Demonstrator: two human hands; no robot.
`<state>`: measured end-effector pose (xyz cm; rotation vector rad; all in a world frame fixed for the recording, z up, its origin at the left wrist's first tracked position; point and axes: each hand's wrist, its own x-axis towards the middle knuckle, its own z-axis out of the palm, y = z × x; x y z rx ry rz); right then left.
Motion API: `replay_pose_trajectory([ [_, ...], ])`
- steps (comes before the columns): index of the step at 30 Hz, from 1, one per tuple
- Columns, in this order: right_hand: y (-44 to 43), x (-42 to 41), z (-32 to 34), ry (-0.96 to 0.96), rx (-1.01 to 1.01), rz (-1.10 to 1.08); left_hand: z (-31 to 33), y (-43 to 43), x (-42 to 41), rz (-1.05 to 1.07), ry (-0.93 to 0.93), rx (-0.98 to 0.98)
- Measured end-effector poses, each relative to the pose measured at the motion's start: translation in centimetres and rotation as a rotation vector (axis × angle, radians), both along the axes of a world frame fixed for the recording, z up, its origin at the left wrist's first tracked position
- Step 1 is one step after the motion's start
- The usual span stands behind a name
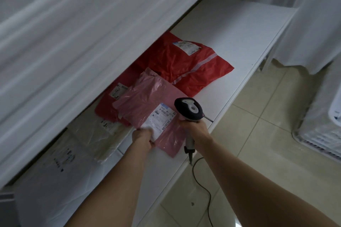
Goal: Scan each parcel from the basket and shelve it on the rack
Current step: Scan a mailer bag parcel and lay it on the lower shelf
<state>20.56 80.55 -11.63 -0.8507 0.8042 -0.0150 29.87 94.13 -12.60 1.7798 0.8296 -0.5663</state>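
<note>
Head view: L hand (142,139) grips the near-left edge of the pink parcel (145,96), fingers curled onto the plastic right by its white label (163,120). Pink parcel lies flat on the white rack shelf (234,46), near the front edge, its left side overlapping a dark red parcel (105,107) w/ its own label. R hand (195,128) is wrapped round the handle of a barcode scanner (188,108). Scanner head is black w/ a grey top, just beside the label's right side; can't tell if it touches the parcel. Black cable (210,197) runs from the handle's bottom end down over the tiled floor (258,134). Further back on the same shelf: bigger red parcel (184,68) w/ pale stripe + label, its near edge right at the pink one's far end. Left along the shelf: clear-ish parcel (96,134), then a white parcel (55,164) w/ dark print, blurred. Upper shelf board (83,38) crosses top-left, also blurred. Far right on the floor: white slatted basket (317,140), cut off by the frame edge, well apart from both hands.
</note>
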Motion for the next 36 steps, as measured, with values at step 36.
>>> replay_pose_trajectory([
  [36,0.9,2.2,-3.5,0.427,-0.400,0.092,-3.1,0.4,5.0,0.073,-0.198,-0.047],
])
